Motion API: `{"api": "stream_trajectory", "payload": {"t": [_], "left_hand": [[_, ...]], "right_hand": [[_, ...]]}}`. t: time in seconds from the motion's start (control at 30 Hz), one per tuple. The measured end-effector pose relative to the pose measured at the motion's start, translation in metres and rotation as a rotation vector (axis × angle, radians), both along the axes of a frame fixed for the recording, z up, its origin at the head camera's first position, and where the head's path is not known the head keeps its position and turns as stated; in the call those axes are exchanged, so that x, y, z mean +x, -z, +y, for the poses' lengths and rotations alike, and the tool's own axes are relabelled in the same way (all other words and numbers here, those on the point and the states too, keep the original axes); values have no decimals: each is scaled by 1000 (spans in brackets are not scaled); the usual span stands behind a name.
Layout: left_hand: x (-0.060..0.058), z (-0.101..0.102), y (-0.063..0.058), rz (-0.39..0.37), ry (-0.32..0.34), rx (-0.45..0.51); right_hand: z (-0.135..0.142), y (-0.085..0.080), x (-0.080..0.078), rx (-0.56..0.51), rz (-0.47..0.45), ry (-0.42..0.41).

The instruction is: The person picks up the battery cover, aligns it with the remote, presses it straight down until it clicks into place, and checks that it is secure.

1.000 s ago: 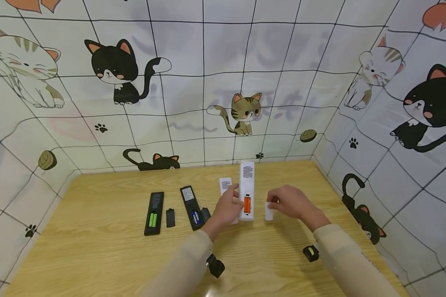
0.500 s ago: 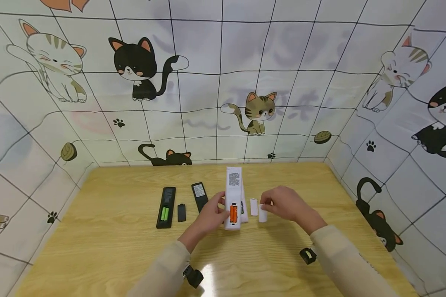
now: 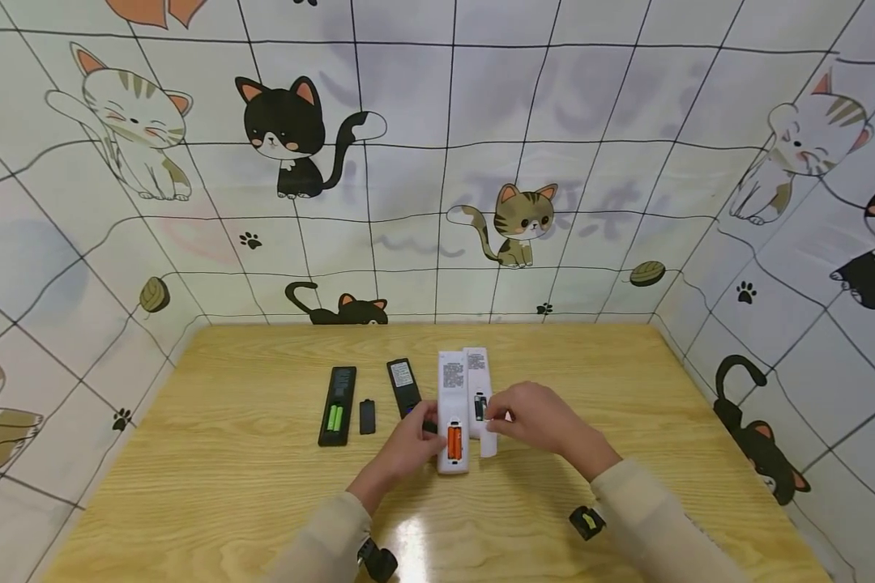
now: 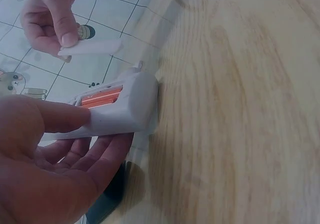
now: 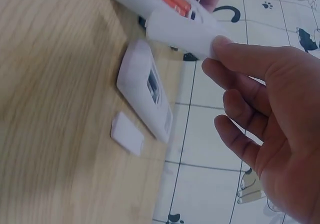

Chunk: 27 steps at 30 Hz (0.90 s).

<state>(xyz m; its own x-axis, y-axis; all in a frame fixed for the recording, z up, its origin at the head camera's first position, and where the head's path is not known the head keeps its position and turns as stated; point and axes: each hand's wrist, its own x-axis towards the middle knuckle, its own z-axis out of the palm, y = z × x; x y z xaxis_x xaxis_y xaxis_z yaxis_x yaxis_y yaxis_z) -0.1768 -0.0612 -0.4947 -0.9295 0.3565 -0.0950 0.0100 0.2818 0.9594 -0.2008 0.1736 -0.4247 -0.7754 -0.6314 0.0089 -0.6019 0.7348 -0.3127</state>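
Observation:
My left hand (image 3: pixel 406 445) grips a white remote control (image 3: pixel 452 374), thumb along its side and fingers underneath. Its battery compartment is uncovered, and two orange batteries (image 3: pixel 454 442) lie in it. Between thumb and forefinger, my right hand (image 3: pixel 535 414) pinches a white battery cover (image 3: pixel 488 444), held just right of that compartment. Below the cover, a second white remote (image 5: pixel 134 79) rests on the table with its compartment uncovered and a dark battery inside. Another white battery cover (image 5: pixel 127 133) lies beside it, hidden by my right hand in the head view.
To the left lies a black remote (image 3: pixel 343 380) with green batteries showing. Next to it are a small black cover (image 3: pixel 367 417) and another black remote (image 3: pixel 403 377), partly behind my left hand. A cat-patterned cloth (image 3: pixel 423 267) walls off the wooden table (image 3: pixel 211 453).
The held remote has shifted left and nearer to me, uncovering the second white remote it overlapped. My right hand has brought the pinched cover left, close to the held remote. The head view has turned left.

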Motion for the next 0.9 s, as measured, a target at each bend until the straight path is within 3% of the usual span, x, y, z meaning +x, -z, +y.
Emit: {"api": "stream_trajectory", "payload": {"t": [0.33,0.63,0.9], "left_hand": [[1,-3,4,-4,23,40],[-2,-4,7,-7,33,13],[-2,-5,9,9,36,34]], "right_hand": [[-22,10,6,-57,13,-39],[-32,13,8,-55,56,-52],[-38,20,10,6,163,-71]]}}
